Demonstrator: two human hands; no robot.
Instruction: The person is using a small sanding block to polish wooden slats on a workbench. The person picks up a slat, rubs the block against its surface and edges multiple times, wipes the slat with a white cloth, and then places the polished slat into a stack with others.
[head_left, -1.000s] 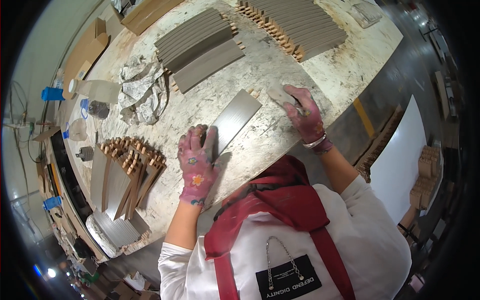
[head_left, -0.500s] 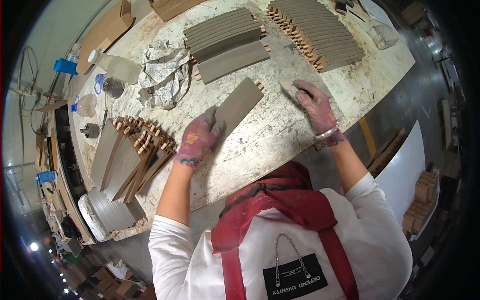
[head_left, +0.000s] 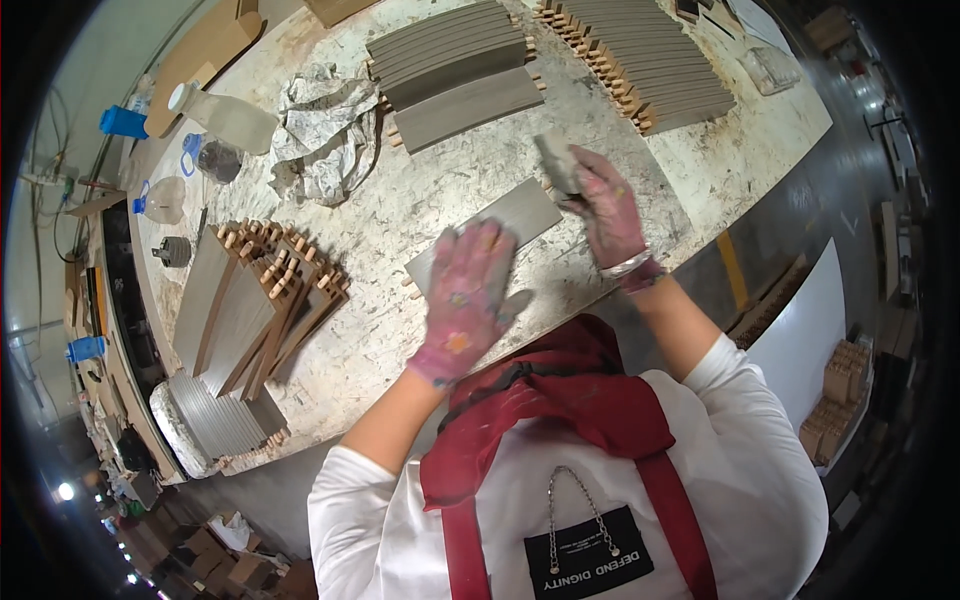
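A grey wooden board [head_left: 532, 208] with dowel pegs at its ends lies on the worktable in front of me. My left hand [head_left: 468, 285], in a pink flowered glove, rests flat on it with the fingers stretched out. Just beyond the board's right end, my gloved right hand [head_left: 608, 212] grips a flat greyish pad [head_left: 557, 163], tilted and somewhat blurred; its exact kind does not show. A bracelet circles the right wrist.
Dowelled boards [head_left: 450, 65] lie overlapped at the back, with a longer row [head_left: 665, 65] to their right. A loose pile [head_left: 235, 315] leans at left. Crumpled paper [head_left: 325, 130] and bottles [head_left: 235, 120] stand behind it. The table's near edge runs before my waist.
The board has gone from being held tilted in my left hand to lying on the table. My left hand has moved right and flattened over it. The right hand's pad has turned and shifted left.
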